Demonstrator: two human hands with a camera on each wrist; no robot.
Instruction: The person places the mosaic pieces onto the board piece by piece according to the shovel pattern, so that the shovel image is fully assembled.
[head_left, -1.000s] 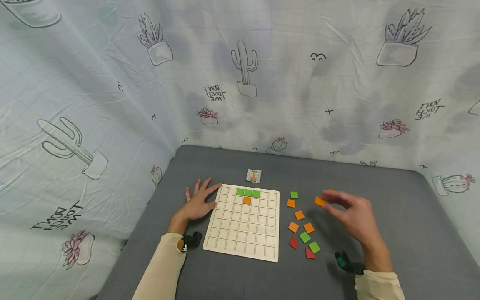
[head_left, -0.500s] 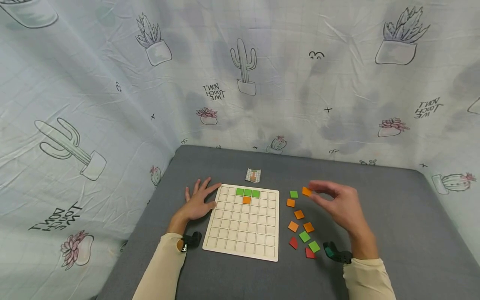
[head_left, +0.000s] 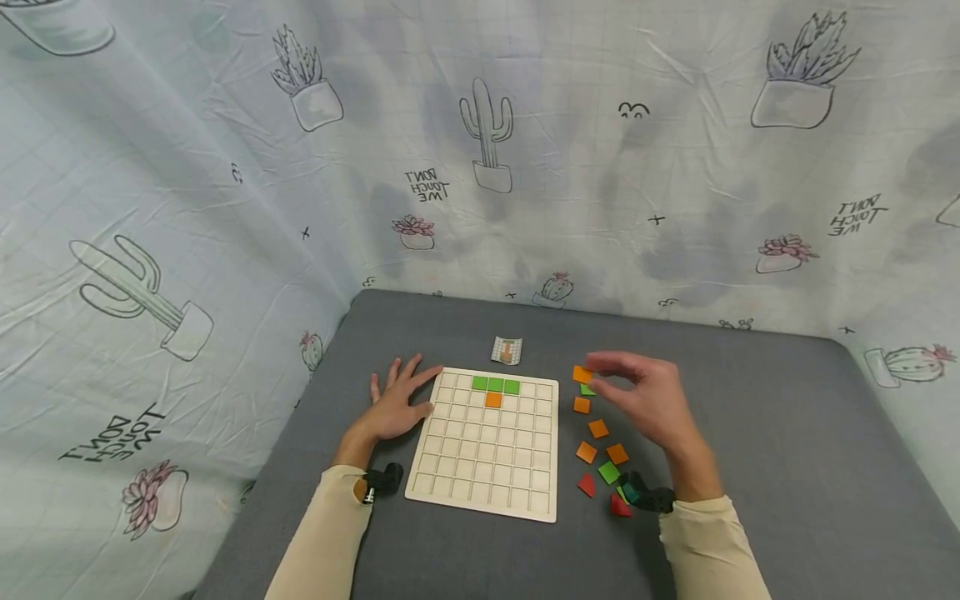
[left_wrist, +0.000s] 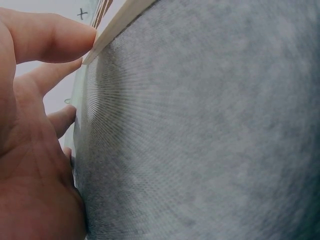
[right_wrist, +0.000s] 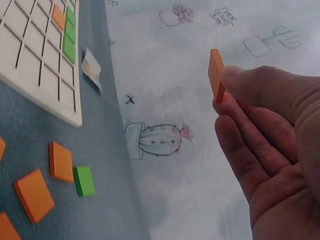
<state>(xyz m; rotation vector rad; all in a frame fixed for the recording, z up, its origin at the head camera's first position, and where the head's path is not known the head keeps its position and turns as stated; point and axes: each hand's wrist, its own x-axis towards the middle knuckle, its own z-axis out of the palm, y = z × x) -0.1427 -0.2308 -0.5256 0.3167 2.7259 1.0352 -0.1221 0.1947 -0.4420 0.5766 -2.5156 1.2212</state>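
Observation:
My right hand [head_left: 637, 396] pinches an orange square tile [right_wrist: 216, 75] between thumb and fingertips, held above the table just right of the board's far corner. A pale grid board [head_left: 480, 467] lies flat in the middle of the table. Three green tiles [head_left: 496, 385] sit side by side in its far row, with one orange tile [head_left: 492, 400] under the middle one. My left hand [head_left: 393, 408] rests at the board's far left corner, fingers spread, with the thumb [left_wrist: 60, 40] and index finger touching the board's edge.
Loose orange tiles [head_left: 597, 428], green tiles [head_left: 609, 472] and red pieces [head_left: 587, 486] lie scattered right of the board. A small printed grid card [head_left: 507, 351] lies beyond the board. A patterned curtain [head_left: 585, 167] hangs behind the grey table [head_left: 810, 433].
My right hand has moved left with the orange tile, from the far right of the loose pieces toward the board. The left hand and board have stayed in place.

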